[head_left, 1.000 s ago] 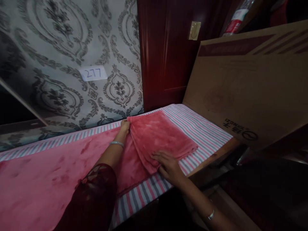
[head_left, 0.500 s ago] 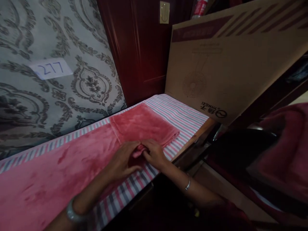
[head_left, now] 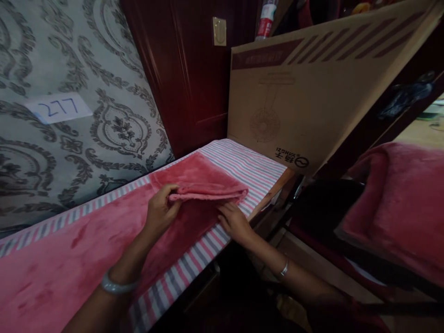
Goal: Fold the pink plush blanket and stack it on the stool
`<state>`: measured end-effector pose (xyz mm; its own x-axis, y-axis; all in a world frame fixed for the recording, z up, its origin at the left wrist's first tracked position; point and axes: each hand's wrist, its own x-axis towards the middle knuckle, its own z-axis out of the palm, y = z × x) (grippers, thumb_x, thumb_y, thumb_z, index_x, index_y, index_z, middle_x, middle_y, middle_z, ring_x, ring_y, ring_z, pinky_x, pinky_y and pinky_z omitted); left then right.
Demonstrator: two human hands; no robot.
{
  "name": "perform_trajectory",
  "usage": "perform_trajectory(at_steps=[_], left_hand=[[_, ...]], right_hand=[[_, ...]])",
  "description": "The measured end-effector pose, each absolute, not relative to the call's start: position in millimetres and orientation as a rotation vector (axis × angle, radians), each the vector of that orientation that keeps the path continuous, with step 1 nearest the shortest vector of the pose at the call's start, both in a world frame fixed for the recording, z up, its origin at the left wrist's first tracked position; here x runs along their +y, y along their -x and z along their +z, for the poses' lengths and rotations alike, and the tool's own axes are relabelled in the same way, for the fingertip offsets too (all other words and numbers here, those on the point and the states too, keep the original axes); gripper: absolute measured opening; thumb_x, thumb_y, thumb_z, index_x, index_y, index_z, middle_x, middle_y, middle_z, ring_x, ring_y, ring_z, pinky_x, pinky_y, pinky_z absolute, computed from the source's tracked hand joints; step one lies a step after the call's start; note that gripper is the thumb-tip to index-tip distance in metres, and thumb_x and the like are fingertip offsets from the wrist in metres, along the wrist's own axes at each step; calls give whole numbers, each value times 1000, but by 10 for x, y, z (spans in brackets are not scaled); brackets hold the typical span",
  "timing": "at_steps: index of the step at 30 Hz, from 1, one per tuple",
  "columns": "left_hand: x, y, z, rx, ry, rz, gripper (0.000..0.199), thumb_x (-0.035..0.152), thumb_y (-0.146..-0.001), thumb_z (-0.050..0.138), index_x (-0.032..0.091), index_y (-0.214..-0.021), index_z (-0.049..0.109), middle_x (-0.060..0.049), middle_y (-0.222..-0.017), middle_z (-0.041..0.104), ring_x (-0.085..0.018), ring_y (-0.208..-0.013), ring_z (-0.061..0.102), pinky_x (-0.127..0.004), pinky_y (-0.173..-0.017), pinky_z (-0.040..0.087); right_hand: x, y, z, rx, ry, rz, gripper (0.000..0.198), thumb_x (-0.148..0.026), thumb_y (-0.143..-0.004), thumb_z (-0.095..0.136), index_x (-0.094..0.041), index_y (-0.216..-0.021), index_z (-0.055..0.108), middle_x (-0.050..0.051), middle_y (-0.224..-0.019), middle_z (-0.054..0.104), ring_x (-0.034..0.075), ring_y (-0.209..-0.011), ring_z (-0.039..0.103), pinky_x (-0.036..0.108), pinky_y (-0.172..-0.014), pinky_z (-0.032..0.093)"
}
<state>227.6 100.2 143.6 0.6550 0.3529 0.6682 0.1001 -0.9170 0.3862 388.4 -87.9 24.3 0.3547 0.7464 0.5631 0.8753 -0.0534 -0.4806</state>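
Note:
A soft pink plush cloth (head_left: pixel 90 240) lies along a striped cover, and its far end is folded over. My left hand (head_left: pixel 161 208) pinches the near corner of the folded part (head_left: pixel 204 173), lifting its edge a little off the layer below. Under the right part of that raised edge is my right hand (head_left: pixel 237 224), its fingers stretched out against the cloth and not closed round it. Some of its fingertips are hidden by the fold.
The striped cover (head_left: pixel 243 155) spreads over a narrow wooden-edged table. A large cardboard box (head_left: pixel 312 92) stands at its far end, with a bottle (head_left: pixel 266 21) behind it. Patterned wallpaper (head_left: pixel 118 115) runs along the left. More pink plush cloth (head_left: pixel 402 203) rests at right.
My hands were close together at the near edge of the fold; now they are apart. The left moved left with the corner and the edge rose. The view shifted slightly right.

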Motion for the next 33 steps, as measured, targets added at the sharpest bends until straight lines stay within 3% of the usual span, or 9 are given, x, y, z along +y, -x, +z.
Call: perform_trajectory(at_steps=[5,9,12,17,21,25,29,33], left_hand=[[930,-2185,1292,93,-2637,1093,20,20,-82,52,23,-100,60,-3,-92,70,-20,-82,66,-31,-74,53],[783,-2145,860,-132,-2752,677,9,20,-89,51,22,-92,59,-4,-86,68,-21,-78,64,-33,-72,50],[688,-2109,697,-121,-2808,386,8,26,-89,55,21,-90,60,-8,-93,68,-23,-85,63,-37,-78,49],[806,-2130,983,-164,-2601,217,23,41,-92,57,21,-99,64,-8,-98,70,-21,-90,64,-34,-81,50],[1343,-2499,1200,48,-2595,407,24,34,-97,47,20,-98,66,-7,-99,73,-20,-95,67,-34,-89,52],[2082,-3088,1227,494,-2739,599,27,24,-88,51,18,-109,67,-11,-116,71,-27,-113,65,-44,-104,49],[2454,-3646,1196,598,-2828,470,43,27,-90,52,15,-131,60,-15,-136,63,-28,-127,59,-44,-112,43],[2435,-4154,1112,722,-2774,286,54,33,-94,53,20,-146,49,-14,-158,44,-29,-148,37,-48,-119,30]], right_hand=[[-835,-4307,304,-1362,2208,-302,27,-21,-94,55,-13,-116,68,18,-122,66,31,-120,54,54,-110,37],[-959,-4491,218,-1286,2355,-283,30,-18,-95,50,-10,-118,68,19,-124,66,30,-120,54,47,-111,36],[-1020,-4502,103,-1317,2357,-248,26,-19,-96,49,-13,-110,71,15,-118,69,29,-116,57,46,-110,37],[-1016,-4505,-68,-1312,2270,-319,29,-18,-96,47,-14,-109,72,14,-118,70,30,-118,57,48,-112,35],[-1011,-4517,-162,-1320,2243,-372,31,-17,-96,46,-13,-112,72,16,-122,68,31,-121,57,50,-113,35],[-1018,-4510,-215,-1344,2223,-382,31,-17,-96,45,-14,-111,72,15,-122,68,31,-121,58,52,-114,36],[-1016,-4496,-245,-1311,2208,-401,33,-18,-95,46,-16,-115,72,15,-122,69,32,-119,59,54,-111,40],[-1029,-4506,-264,-1341,2177,-404,34,-16,-93,46,-17,-114,73,15,-122,69,33,-119,60,58,-112,39]])
